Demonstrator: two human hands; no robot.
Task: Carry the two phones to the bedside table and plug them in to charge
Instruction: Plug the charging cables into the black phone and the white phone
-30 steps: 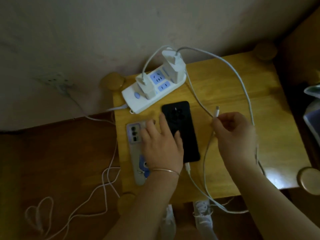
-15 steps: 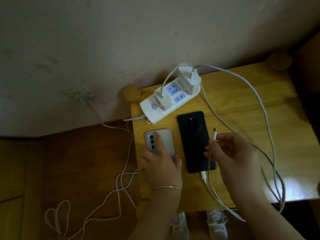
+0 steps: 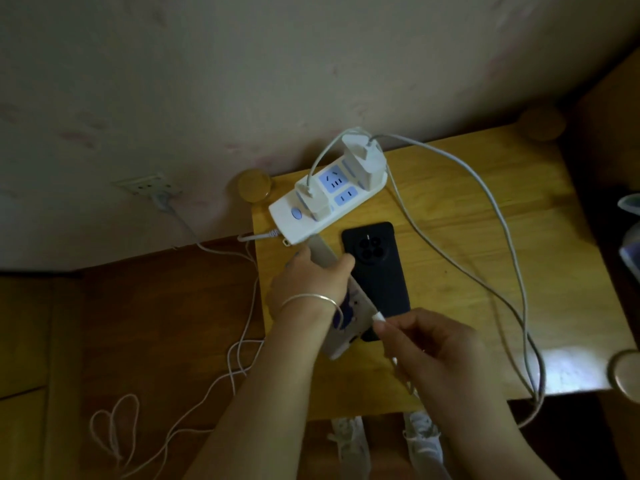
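A black phone (image 3: 377, 271) lies face down on the wooden bedside table (image 3: 467, 258), its lower end hidden behind the other phone and my right hand. My left hand (image 3: 311, 278) grips a light-coloured phone (image 3: 349, 317) with a blue sticker and holds it tilted above the table's left side. My right hand (image 3: 433, 344) pinches a white cable plug (image 3: 378, 318) right at that phone's lower end. Whether the plug is in the port cannot be told.
A white power strip (image 3: 329, 199) with two chargers stands at the back of the table by the wall. White cables (image 3: 498, 230) loop across the table's right side and off its front edge. More cord lies on the floor at left (image 3: 242, 358). My shoes (image 3: 349, 441) show below.
My left hand has lifted and tilted the light phone off the table. My right hand has brought the plug down from beside the black phone to the light phone's lower end.
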